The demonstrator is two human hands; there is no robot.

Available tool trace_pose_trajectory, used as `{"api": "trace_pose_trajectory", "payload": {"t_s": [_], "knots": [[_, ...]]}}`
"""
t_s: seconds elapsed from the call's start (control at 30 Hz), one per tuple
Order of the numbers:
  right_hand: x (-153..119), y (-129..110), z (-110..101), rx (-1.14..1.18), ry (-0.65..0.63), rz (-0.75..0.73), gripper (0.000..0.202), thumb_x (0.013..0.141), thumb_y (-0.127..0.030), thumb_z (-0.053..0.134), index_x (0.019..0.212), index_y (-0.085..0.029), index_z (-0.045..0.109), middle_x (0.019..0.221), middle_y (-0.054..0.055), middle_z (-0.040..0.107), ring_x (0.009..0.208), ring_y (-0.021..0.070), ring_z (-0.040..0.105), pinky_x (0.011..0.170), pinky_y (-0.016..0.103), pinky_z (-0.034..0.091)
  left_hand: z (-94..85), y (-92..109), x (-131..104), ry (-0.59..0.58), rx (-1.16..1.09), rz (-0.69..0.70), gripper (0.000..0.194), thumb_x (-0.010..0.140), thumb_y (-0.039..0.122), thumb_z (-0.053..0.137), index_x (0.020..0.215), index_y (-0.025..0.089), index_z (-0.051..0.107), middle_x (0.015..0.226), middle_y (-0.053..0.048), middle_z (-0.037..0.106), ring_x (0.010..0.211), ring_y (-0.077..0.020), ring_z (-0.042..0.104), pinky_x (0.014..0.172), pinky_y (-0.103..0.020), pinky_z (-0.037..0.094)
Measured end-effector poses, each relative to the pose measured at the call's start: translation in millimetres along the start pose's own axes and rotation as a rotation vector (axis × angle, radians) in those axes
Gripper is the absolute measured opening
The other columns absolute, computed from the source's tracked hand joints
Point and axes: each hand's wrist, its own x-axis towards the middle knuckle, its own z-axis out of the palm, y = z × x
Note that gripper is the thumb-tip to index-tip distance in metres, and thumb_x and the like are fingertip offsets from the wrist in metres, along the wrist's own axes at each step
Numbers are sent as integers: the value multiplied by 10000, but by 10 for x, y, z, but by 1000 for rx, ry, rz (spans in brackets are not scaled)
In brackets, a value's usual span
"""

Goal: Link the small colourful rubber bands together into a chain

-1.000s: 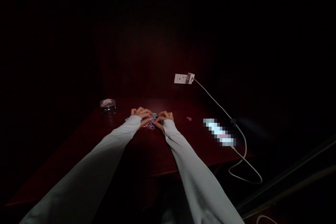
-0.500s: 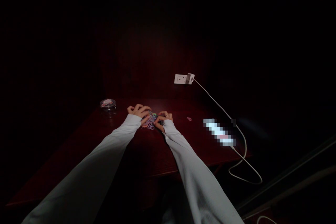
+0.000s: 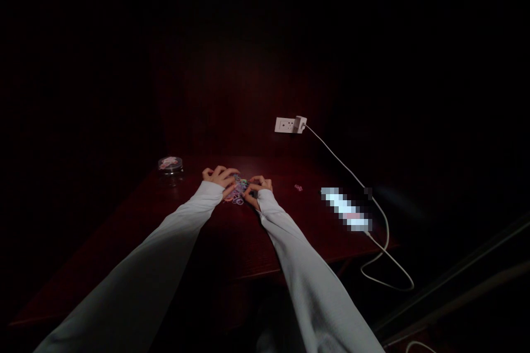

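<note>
A small heap of colourful hair ties (image 3: 237, 198), mostly purple with some green and orange ones, lies on the dark red table. My left hand (image 3: 220, 177) rests at the heap's left side, its fingers spread and bent over the edge. On the other side my right hand (image 3: 259, 188) is curled toward the ties, thumb and forefinger apart at the heap. A ring shows on one right finger. Both hands partly cover the heap, and no tie can be seen gripped in either. A little pink cluster (image 3: 298, 187), likely more ties, lies apart to the right.
A round clear container (image 3: 170, 165) stands at the table's back left. To the right lies a lit, blurred-out phone (image 3: 345, 209), its white cable (image 3: 351, 168) looping past the table edge to a charger (image 3: 300, 124) in the wall socket (image 3: 284, 125). The surroundings are very dark.
My left hand has shifted very slightly, and the ties between the hands look a little more spread out. My right hand stays almost in place.
</note>
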Motion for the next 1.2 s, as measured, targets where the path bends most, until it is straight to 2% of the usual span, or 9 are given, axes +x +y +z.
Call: {"api": "trace_pose_trajectory", "payload": {"t_s": [0.1,0.27,0.57,0.77,0.97,1.2], "knots": [[2,5,-5,-16,-24,-8,172,837,-331,820,692,-274,747,1148,15,674,1106,246,504,973,396,425,80,-53,-7,-42,-29,59,155,965,352,623,941,302,768,1328,-21,735,1182,-311,489,927,-511,261],[22,53,-17,-2,-26,-13,160,835,-399,835,729,-296,774,1102,24,682,1076,253,502,965,405,425,167,-70,-34,-7,-39,48,222,992,393,586,933,308,782,1294,-22,742,1159,-297,480,950,-508,246],[13,31,-90,3,-38,-19,101,839,-397,827,779,-319,803,1068,24,700,1054,245,512,970,399,429,94,-10,-53,-28,-59,-7,250,1001,392,571,950,306,800,1304,-33,731,1174,-309,471,947,-511,256],[18,70,-22,-3,-14,-33,127,872,-418,783,794,-321,808,1056,25,701,1041,235,519,962,392,428,143,-25,-63,-43,-79,41,250,1007,411,567,1042,328,800,1338,-31,719,1190,-309,475,944,-509,250],[20,108,37,-24,3,-20,115,868,-400,783,791,-318,805,1041,20,697,1040,222,520,970,389,418,140,-36,-66,-56,-77,76,310,1031,425,518,1018,320,809,1339,-41,716,1204,-307,466,942,-494,254],[18,63,-6,-21,-29,-4,61,838,-368,829,806,-319,810,1053,16,691,1052,219,521,983,394,421,175,-37,-59,-58,-87,52,323,1022,425,507,980,325,812,1325,-37,723,1184,-304,467,947,-499,248]]}}
